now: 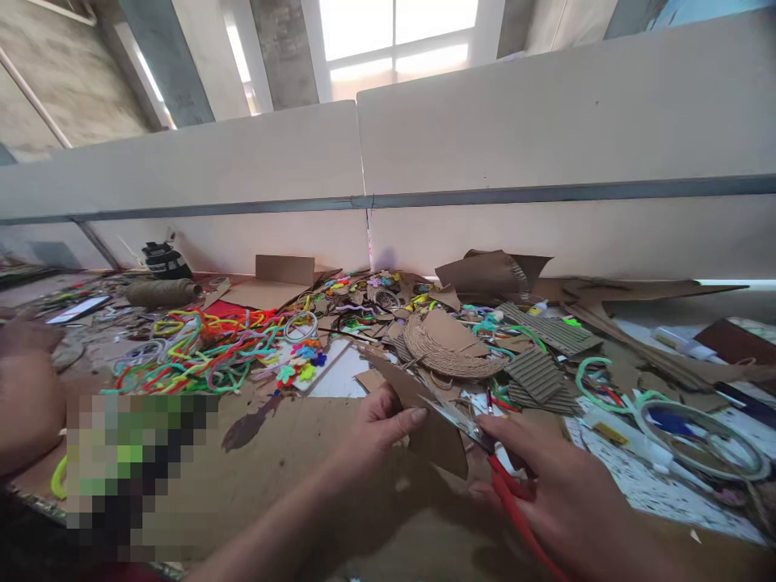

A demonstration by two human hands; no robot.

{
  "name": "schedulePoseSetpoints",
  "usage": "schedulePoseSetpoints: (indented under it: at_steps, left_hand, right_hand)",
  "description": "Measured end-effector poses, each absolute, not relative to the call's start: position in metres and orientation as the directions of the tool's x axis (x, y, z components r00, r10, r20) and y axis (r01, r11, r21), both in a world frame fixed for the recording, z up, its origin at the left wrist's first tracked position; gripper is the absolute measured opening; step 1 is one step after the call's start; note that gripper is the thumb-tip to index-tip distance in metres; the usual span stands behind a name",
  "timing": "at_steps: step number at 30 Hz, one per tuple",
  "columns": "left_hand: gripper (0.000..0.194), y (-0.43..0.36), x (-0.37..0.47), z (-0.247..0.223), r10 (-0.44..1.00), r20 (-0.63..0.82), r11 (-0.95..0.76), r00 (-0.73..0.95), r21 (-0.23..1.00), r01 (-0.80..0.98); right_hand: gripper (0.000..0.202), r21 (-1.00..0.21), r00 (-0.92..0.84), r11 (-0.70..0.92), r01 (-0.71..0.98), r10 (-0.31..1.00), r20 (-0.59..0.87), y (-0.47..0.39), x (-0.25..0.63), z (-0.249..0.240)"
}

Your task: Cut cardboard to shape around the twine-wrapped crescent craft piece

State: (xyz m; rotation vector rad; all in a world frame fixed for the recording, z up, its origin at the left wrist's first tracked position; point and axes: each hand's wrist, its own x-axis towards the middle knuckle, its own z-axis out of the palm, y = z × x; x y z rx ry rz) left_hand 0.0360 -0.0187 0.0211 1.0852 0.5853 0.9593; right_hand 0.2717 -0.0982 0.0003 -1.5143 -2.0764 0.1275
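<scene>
My left hand (pixel 385 424) pinches the left edge of a brown cardboard piece (pixel 440 444) between thumb and fingers. Wrapped round the red handles of the scissors (pixel 512 505) is my right hand (pixel 546 477). The metal blades point up and left and lie against the cardboard piece close to my left thumb. Below both hands a large flat cardboard sheet (pixel 272 477) covers the table. Just beyond the hands lies a half-round piece wound with twine (pixel 452 343), next to ribbed cardboard scraps (pixel 539 376).
Coloured pipe cleaners (pixel 194 352) are heaped at the left, near a twine roll (pixel 162 293) and a phone (pixel 78 310). Another person's arm (pixel 27 396) is at the left edge. Tape rolls (pixel 703 436) and glue bottles (pixel 624 432) lie right. A white partition (pixel 546 137) stands behind.
</scene>
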Motion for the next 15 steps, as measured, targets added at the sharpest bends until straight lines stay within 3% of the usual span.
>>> schedulePoseSetpoints:
  at_steps: [9,15]
  left_hand:
    - [0.048,-0.017,0.032,0.013,0.845,0.081,0.153,0.529,0.911,-0.383]
    - [0.045,-0.018,0.035,0.011,0.801,0.094,0.174,0.591,0.908,-0.38]
  right_hand:
    - [0.044,-0.414,-0.174,0.45,0.791,0.815,0.553,-0.1,0.264,-0.006]
    - [0.043,-0.581,-0.113,0.358,0.731,0.903,0.415,-0.103,0.259,0.002]
